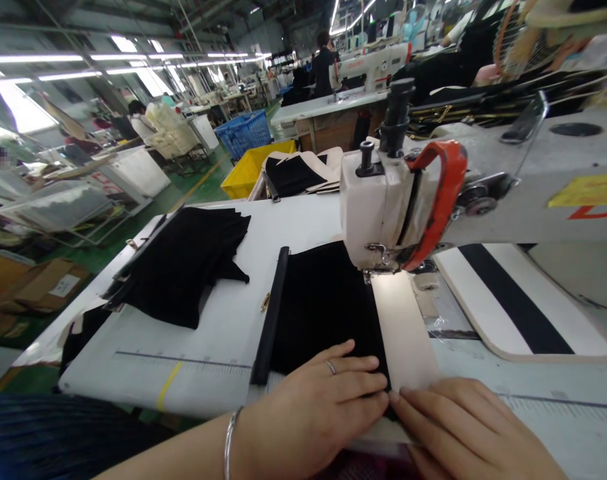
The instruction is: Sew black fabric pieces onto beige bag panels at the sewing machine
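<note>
A black fabric panel lies under the head of the sewing machine, with a dark zipper strip along its left edge and a gold zipper pull beside it. Against its right edge runs a beige panel, lit by the machine lamp. My left hand, wearing a ring and a bracelet, rests flat on the near part of the black fabric, fingers stretched out. At the near end of the beige panel, my right hand has its fingers together and pinches the edge; its thumb is mostly hidden.
Black fabric pieces are piled on the table's left. A white panel with a black stripe lies right, beneath the machine arm. Beyond the table stand a yellow crate, a blue basket and another sewing machine. Other people are farther off.
</note>
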Demonstrator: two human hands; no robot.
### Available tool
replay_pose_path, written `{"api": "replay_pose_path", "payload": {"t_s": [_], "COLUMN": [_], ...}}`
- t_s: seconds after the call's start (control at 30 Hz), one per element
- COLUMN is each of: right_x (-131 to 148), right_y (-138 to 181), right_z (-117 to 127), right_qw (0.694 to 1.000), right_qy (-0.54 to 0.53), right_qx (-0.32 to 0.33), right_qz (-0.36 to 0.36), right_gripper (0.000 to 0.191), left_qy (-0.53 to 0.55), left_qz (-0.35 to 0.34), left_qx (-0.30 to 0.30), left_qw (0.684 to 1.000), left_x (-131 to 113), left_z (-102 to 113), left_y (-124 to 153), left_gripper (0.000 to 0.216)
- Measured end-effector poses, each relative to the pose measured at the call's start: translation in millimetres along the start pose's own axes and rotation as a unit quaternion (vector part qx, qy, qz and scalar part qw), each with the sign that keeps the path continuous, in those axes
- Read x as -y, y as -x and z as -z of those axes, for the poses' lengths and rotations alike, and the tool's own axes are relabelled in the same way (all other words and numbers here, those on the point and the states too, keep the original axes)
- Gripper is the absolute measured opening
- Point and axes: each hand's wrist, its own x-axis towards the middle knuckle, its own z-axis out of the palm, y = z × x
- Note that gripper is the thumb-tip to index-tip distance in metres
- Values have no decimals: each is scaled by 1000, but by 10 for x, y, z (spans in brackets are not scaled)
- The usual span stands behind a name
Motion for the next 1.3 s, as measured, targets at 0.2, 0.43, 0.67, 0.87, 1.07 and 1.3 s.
{"api": "replay_pose_path", "payload": {"t_s": [0.2,0.43,0.67,0.87,1.07,1.3], "right_x": [-38,-142,-275,-418,-572,-711], "right_y": [-133,-135,-224,-335,-480,-605], "right_z": [-1,-63,-122,-137,-153,-221], "right_qw": [999,999,993,988,987,981], "right_qy": [5,-2,-5,1,15,63], "right_qx": [-1,26,73,104,118,140], "right_qz": [-33,-44,-91,-111,-104,-117], "right_gripper": [25,29,24,27,30,35], "left_qy": [14,3,-64,-84,-65,-70], "left_qz": [-8,-17,-21,-21,-4,36], "left_qx": [-20,-8,10,3,-9,-31], "left_qw": [1000,1000,998,996,998,996], "left_x": [149,296,435,602,784,971], "left_z": [-39,-14,53,60,57,30], "left_y": [-50,-159,-309,-438,-563,-689], "left_gripper": [25,27,29,27,22,16]}}
